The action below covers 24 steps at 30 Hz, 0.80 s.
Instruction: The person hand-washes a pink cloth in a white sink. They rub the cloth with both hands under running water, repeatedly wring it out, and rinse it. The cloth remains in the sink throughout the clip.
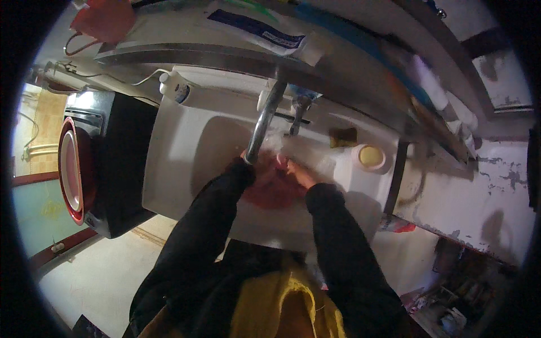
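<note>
A red cloth [270, 192], blurred and apparently wet, lies in the white sink [167, 169] before me. My right hand [299, 174] reaches into the basin with its fingers closed on a pinkish-red fold of the cloth. Most of my left hand [244, 155] is hidden behind the metal tap spout [266, 120] and the dark sleeve, at the cloth's left edge. What its fingers do cannot be seen. The spout extends over the basin between my arms, and pale, blurred water or suds [274, 141] shows beneath it.
On the sink's right ledge are a yellow soap bar [371, 156] in a pale dish and a brownish sponge [343, 137]. A white bottle [174, 88] stands at the back left corner. Left of the sink is a black appliance [127, 164] with a red-rimmed basin [69, 171] against it.
</note>
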Available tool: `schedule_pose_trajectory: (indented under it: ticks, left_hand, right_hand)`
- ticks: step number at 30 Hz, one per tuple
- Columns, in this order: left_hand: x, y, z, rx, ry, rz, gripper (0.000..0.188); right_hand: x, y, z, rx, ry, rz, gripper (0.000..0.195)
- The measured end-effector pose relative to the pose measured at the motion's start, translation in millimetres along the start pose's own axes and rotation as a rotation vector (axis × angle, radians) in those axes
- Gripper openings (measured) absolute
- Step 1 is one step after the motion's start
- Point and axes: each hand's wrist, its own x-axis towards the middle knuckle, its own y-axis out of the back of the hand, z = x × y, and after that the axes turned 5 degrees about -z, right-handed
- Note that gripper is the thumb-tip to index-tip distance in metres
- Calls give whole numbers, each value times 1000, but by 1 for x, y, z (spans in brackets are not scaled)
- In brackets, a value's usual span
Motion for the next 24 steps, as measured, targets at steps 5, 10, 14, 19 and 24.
schedule_pose_trajectory:
  ticks: [5, 10, 14, 19, 24]
  left_hand:
    - [-20, 47, -10, -586, 25, 1, 53]
    - [-55, -9, 16, 172, 29, 414, 57]
    - [-71, -23, 40, 436, 3, 225, 58]
    - [-45, -2, 31, 380, 21, 51, 48]
    - [5, 31, 21, -29, -59, -210, 37]
  right_hand:
    - [-47, -13, -41, -818, 248, 152, 52]
    - [-60, -21, 16, -819, 322, 183, 83]
    - [-47, -47, 55, -1187, 73, 325, 60]
    - [-6, -19, 22, -976, 49, 217, 42]
    - [28, 14, 34, -668, 211, 193, 32]
